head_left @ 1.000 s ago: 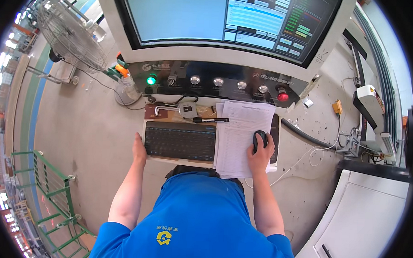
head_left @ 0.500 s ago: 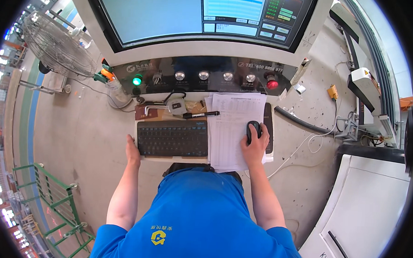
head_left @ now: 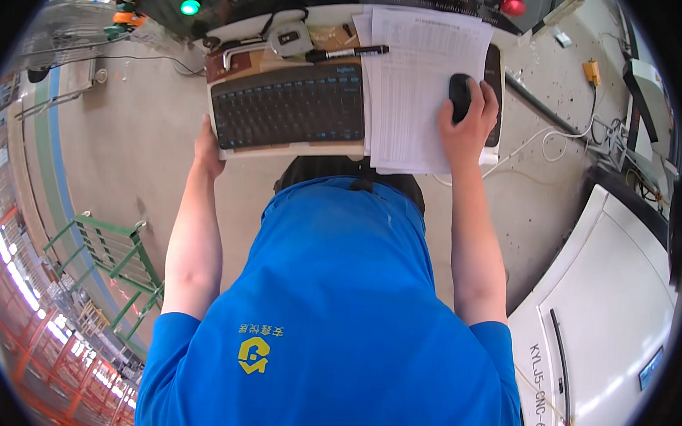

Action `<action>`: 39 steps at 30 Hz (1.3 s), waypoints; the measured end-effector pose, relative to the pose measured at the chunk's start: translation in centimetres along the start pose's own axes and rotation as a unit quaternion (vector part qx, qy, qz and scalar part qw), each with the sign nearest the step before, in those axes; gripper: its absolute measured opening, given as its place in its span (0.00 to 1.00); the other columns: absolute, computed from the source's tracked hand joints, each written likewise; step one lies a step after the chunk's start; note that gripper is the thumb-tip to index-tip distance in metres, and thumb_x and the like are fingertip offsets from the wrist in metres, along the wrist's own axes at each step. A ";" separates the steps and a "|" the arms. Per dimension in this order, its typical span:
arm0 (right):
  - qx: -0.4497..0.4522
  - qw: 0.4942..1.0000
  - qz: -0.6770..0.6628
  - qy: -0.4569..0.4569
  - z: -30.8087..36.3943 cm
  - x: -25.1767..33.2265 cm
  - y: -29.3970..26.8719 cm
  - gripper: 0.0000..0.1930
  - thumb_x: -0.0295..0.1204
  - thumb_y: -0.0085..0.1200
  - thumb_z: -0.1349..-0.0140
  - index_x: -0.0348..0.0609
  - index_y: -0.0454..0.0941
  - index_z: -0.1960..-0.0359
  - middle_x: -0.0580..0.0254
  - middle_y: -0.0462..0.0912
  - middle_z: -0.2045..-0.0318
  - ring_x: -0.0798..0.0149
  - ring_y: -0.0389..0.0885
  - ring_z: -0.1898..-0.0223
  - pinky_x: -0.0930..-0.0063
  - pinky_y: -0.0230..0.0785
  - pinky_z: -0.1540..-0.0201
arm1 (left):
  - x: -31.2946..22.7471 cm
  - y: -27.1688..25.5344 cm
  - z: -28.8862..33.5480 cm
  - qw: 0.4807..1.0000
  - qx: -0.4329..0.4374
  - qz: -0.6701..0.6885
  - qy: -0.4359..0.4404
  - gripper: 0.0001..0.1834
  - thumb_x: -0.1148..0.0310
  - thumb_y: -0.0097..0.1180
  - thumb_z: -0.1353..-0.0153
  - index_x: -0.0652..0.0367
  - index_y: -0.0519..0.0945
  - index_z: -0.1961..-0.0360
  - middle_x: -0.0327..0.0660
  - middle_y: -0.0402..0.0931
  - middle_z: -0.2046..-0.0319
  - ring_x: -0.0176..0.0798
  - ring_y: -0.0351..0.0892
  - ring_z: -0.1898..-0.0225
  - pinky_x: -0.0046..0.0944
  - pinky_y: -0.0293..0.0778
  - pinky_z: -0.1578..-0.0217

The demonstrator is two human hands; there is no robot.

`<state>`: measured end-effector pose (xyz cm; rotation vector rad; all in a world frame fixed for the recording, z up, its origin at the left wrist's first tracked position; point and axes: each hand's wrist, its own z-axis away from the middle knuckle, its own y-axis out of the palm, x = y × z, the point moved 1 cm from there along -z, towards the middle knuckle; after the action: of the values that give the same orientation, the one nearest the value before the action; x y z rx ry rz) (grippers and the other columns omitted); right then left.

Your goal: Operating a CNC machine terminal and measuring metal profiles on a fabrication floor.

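A black computer mouse (head_left: 459, 97) lies on the printed paper sheets (head_left: 409, 132), under the fingers of my right hand (head_left: 470, 123), which are curled over it. My left hand (head_left: 207, 148) is against the near left corner of the pale keyboard shelf (head_left: 298, 150), gripping its edge; some of its fingers are hidden. Between my hands sits a black keyboard (head_left: 289, 104), left of the papers. Behind it a black marker pen (head_left: 348, 53) reaches onto the sheets, beside a grey tape measure (head_left: 290, 39) and a bent hex key (head_left: 237, 54).
Above the shelf is a control panel (head_left: 327, 3) with a lit green button (head_left: 191, 4) and a red knob (head_left: 513, 6). White machine housing (head_left: 604, 278) stands to the right, with cables (head_left: 542, 138) on the floor. A green metal frame (head_left: 115, 245) is at left.
The view has tilted down toward my body, so the shelf and panel sit higher and the screen is out of sight. My hands keep their places at the mouse and the shelf corner.
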<state>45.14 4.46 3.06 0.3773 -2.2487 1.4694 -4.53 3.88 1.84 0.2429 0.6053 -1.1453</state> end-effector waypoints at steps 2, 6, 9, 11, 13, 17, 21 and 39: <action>-0.008 1.000 -0.014 -0.005 0.0 0.0 0.2 0.33 0.33 0.65 0.42 0.45 0.72 0.33 0.44 0.71 0.34 0.42 0.69 0.33 0.47 0.61 0.31 | 0.3 -1.0 -0.9 0.998 -0.035 0.052 0.025 0.33 0.42 0.43 0.21 0.60 0.75 0.34 0.42 0.80 0.41 0.43 0.82 0.42 0.47 0.77 0.39; -0.029 0.999 -0.035 -0.014 0.0 -0.4 0.1 0.32 0.34 0.64 0.40 0.42 0.70 0.33 0.43 0.71 0.35 0.40 0.69 0.34 0.48 0.62 0.32 | 0.3 -0.5 -1.0 0.993 -0.104 0.022 0.053 0.36 0.41 0.38 0.20 0.65 0.73 0.33 0.45 0.78 0.40 0.45 0.80 0.42 0.50 0.77 0.40; -0.023 0.998 -0.049 -0.014 0.3 -0.7 0.0 0.32 0.35 0.63 0.39 0.41 0.69 0.33 0.44 0.70 0.34 0.40 0.69 0.34 0.48 0.63 0.32 | 0.1 0.3 -0.6 0.983 -0.171 0.017 0.069 0.38 0.40 0.38 0.21 0.68 0.76 0.37 0.46 0.80 0.43 0.44 0.81 0.47 0.49 0.78 0.43; -0.018 0.998 -0.066 -0.010 0.2 -0.9 0.0 0.33 0.35 0.63 0.39 0.41 0.69 0.33 0.44 0.70 0.34 0.40 0.69 0.33 0.47 0.62 0.32 | 0.3 -0.6 -1.6 0.983 -0.162 0.021 0.084 0.39 0.39 0.37 0.21 0.69 0.78 0.40 0.46 0.81 0.45 0.44 0.81 0.48 0.49 0.78 0.44; -0.012 0.997 -0.078 -0.018 0.2 -0.9 -0.1 0.33 0.36 0.63 0.38 0.41 0.68 0.32 0.45 0.70 0.34 0.41 0.68 0.33 0.47 0.60 0.31 | 1.0 -1.5 -2.0 0.983 -0.152 0.026 0.101 0.40 0.39 0.36 0.22 0.70 0.80 0.42 0.47 0.81 0.46 0.44 0.81 0.49 0.49 0.78 0.46; -0.016 0.996 -0.084 -0.021 0.1 -1.0 0.1 0.33 0.36 0.63 0.38 0.42 0.68 0.32 0.45 0.69 0.33 0.42 0.66 0.32 0.48 0.58 0.30 | 1.3 -2.6 -3.5 0.980 -0.177 0.012 0.093 0.43 0.36 0.34 0.23 0.71 0.81 0.45 0.49 0.82 0.47 0.46 0.80 0.47 0.51 0.75 0.43; -0.007 0.997 -0.074 -0.011 0.4 -1.3 -0.2 0.34 0.36 0.63 0.38 0.40 0.67 0.32 0.44 0.68 0.33 0.41 0.66 0.31 0.47 0.58 0.30 | 1.0 -0.6 -1.9 0.972 -0.217 -0.020 0.093 0.43 0.35 0.34 0.24 0.70 0.81 0.44 0.50 0.82 0.47 0.47 0.77 0.42 0.51 0.71 0.38; 0.074 0.994 -0.078 0.017 -2.2 -1.8 -1.7 0.37 0.39 0.65 0.37 0.37 0.65 0.30 0.40 0.68 0.34 0.41 0.68 0.33 0.51 0.62 0.29 | 1.4 -2.0 -4.6 0.969 -0.220 -0.043 0.106 0.45 0.33 0.34 0.25 0.71 0.80 0.43 0.53 0.82 0.47 0.47 0.77 0.44 0.48 0.71 0.41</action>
<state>47.87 5.80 4.30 0.5560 -2.0400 1.5511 -7.45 4.18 -2.48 -0.0434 1.0496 -1.0435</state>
